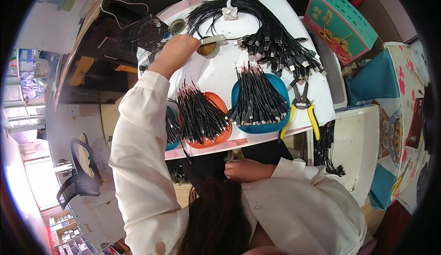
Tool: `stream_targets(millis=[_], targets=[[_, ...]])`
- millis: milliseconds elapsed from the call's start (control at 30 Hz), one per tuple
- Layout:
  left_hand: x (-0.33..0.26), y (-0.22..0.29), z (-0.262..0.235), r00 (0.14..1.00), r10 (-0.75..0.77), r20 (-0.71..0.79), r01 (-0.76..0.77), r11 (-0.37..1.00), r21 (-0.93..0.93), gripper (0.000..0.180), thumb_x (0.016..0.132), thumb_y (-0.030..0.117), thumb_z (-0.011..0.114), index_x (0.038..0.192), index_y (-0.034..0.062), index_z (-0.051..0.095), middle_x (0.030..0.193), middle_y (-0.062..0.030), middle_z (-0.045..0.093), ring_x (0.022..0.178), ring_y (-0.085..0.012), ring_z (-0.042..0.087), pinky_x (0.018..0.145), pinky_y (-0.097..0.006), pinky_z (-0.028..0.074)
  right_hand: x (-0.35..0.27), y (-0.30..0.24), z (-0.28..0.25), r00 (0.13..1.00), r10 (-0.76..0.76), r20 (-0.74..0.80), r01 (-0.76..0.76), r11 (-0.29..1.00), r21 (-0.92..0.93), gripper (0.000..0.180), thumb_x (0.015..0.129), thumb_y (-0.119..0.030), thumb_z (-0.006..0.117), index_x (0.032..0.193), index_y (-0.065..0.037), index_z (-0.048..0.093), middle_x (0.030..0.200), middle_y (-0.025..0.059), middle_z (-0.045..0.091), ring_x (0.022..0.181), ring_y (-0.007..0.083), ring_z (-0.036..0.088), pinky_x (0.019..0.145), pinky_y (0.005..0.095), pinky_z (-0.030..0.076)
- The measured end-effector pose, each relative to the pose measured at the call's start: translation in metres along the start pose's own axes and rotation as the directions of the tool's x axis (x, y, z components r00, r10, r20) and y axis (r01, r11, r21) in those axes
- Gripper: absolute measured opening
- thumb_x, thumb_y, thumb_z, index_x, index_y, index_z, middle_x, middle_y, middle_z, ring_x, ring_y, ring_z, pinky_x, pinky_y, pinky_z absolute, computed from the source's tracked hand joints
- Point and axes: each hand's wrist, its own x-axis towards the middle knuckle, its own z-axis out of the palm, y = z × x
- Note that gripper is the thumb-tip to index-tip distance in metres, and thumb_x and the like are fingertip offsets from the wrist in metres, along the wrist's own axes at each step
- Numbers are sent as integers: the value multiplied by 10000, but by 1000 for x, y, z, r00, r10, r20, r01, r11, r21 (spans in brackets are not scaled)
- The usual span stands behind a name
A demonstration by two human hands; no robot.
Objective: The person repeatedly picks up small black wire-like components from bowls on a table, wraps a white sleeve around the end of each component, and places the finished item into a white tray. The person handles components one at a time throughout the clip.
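Observation:
My left hand (181,50) reaches to the far side of the white table (202,73), its fingers closed on a flat pale strip (215,39). The strip lies over a round tin of brown material (208,49), its right end close to a large bundle of black USB cables (271,43). My right hand (249,170) is closed low in front of my body, just off the table's near edge; what it holds, if anything, is hidden. Between the hands, short black cables with reddish wire ends lie on an orange tray (221,102) and a blue tray (278,82).
Yellow-handled wire strippers (302,104) rest at the table's right near edge. A small black fan (150,32) and a round tin (177,26) stand at the far left. Beyond the right edge is a green carton (340,25). More black cables (325,147) hang below the table.

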Motion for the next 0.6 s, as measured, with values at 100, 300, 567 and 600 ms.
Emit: stream_targets(millis=[100, 300, 567, 600], targets=[[7, 0, -2, 999, -14, 32, 12, 998, 61, 115, 781, 23, 599, 837, 29, 699, 805, -165, 677, 799, -332, 686, 709, -406, 560, 0, 0, -1, 999, 23, 45, -23, 1000, 7, 95, 854, -117, 593, 846, -25, 571, 893, 120, 555, 841, 309, 608, 743, 407, 509], [13, 10, 0, 997, 3, 72, -14, 989, 149, 102, 770, 33, 613, 803, 36, 710, 806, -166, 682, 772, -330, 689, 696, -406, 563, -1, -1, -5, 997, 26, 67, -26, 1000, 4, 97, 871, -122, 585, 867, -27, 566, 916, 118, 550, 874, 308, 601, 756, 412, 508], [-13, -5, -14, 998, -46, -54, 47, 999, 16, 105, 775, 41, 604, 841, 39, 685, 815, -164, 671, 802, -338, 672, 711, -424, 541, -2, 0, -2, 999, 16, 38, -15, 1000, -26, 94, 866, -126, 584, 866, -34, 565, 909, 118, 549, 883, 306, 595, 765, 407, 506], [-22, -12, -18, 994, -69, -84, 67, 998, -20, 104, 775, 40, 603, 844, 37, 680, 816, -167, 668, 810, -341, 667, 717, -428, 536, -2, 0, -2, 999, 11, 39, -10, 1000, -26, 94, 864, -126, 584, 862, -34, 562, 906, 119, 548, 882, 307, 594, 764, 406, 505]])
